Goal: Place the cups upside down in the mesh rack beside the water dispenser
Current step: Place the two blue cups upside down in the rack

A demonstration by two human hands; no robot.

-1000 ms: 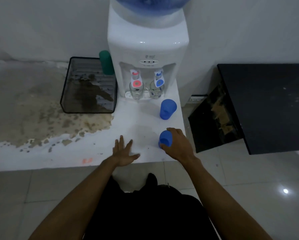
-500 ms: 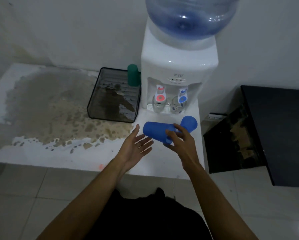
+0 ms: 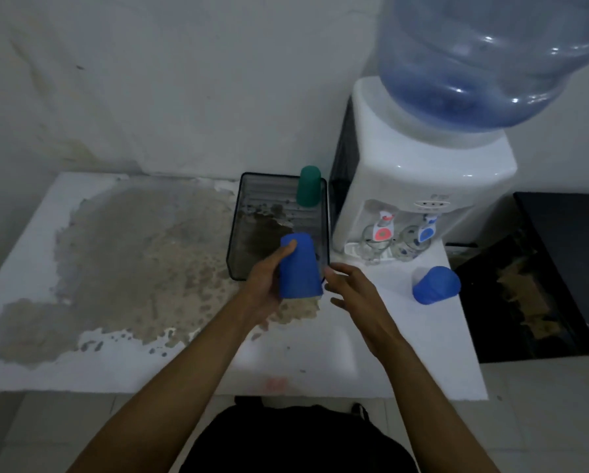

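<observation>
Blue cup (image 3: 299,268), upside down, is clasped in the left hand (image 3: 264,285) over the mesh rack's (image 3: 235,230) near edge; the right hand's (image 3: 352,291) grip is spread, empty. Next: lower it inside near the green cup (image 3: 308,186). Another blue cup (image 3: 435,285) waits on the worktop (image 3: 405,336).

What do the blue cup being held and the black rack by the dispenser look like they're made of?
The blue cup in the left hand looks like matte plastic: solid colour, no shine, not see-through. The rack looks like black metal mesh: the stained counter shows through its fine grid, and a solid rim frames it. The coating cannot be told.
</observation>
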